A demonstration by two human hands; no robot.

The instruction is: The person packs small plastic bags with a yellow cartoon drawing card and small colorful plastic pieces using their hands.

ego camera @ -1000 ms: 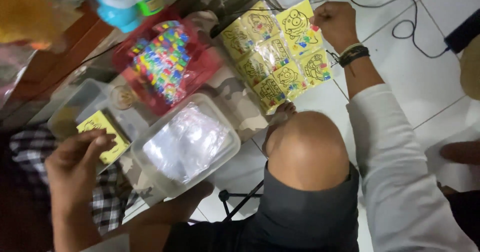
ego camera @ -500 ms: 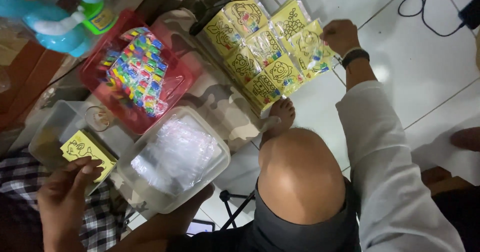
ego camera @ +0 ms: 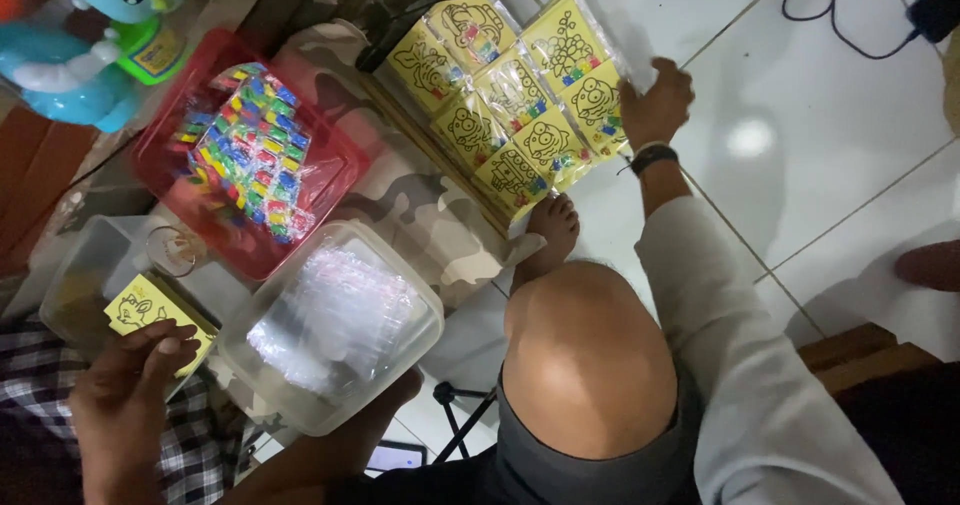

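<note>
My left hand (ego camera: 125, 395) is at the lower left, fingers closed on a small yellow picture card (ego camera: 140, 310) that lies over a clear box (ego camera: 85, 265). My right hand (ego camera: 655, 105), with a dark wristband and a white sleeve, reaches to the upper right and grips the right edge of a sheet of yellow picture packets (ego camera: 510, 85) lying on the tiled floor. Between the hands stands a clear plastic container (ego camera: 335, 330) with clear bags in it. My bare knee (ego camera: 590, 365) and foot (ego camera: 552, 227) fill the middle.
A red tray (ego camera: 335, 170) holds several small colourful pieces (ego camera: 245, 155), on a camouflage cloth (ego camera: 420, 205). A blue toy (ego camera: 70, 65) stands at the upper left. A black cable (ego camera: 840, 25) crosses the white tiles. Another person's foot (ego camera: 930, 265) shows at the right edge.
The view has shifted, so everything sits lower and more to the left. My right hand has slid along the yellow packets' right edge. My left hand stays on the yellow card.
</note>
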